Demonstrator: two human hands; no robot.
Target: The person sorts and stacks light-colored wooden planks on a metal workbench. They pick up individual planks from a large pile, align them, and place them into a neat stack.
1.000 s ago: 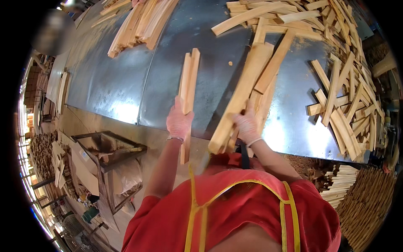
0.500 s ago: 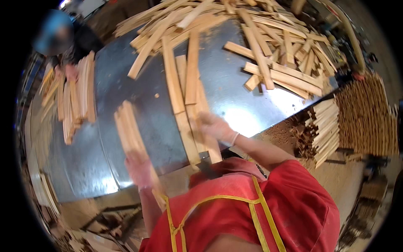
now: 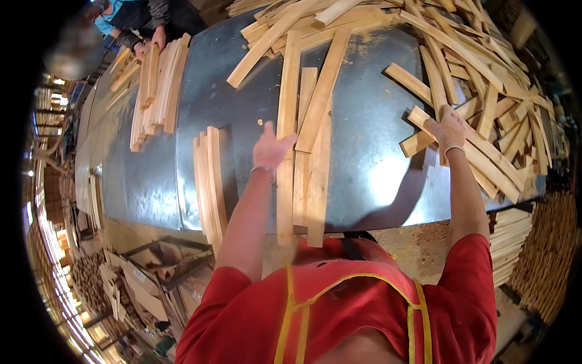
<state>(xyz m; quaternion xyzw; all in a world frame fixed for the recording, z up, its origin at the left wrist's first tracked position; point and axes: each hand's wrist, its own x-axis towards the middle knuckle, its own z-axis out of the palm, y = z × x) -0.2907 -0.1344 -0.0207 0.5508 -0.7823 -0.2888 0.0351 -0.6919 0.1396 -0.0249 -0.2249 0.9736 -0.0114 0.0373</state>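
My left hand [image 3: 271,149] is open with fingers spread, hovering at the left edge of several long wooden slats [image 3: 306,139] that lie lengthwise on the grey metal table [image 3: 370,164]. Just left of it lies a small stack of curved slats [image 3: 209,182], overhanging the near table edge. My gloved right hand [image 3: 447,130] reaches out to the right and closes on the end of a short slat [image 3: 419,117] at the edge of a big loose pile of slats [image 3: 491,73].
Another person [image 3: 136,18] stands at the far left end with a hand on a stack of slats [image 3: 156,91]. Stacked slats [image 3: 515,236] sit below the table's right side. Wood offcuts and a metal frame [image 3: 139,279] lie lower left.
My left hand has let go of the curved slats, which now lie on the table beside it. My right hand has moved from the middle slats to the pile on the right.
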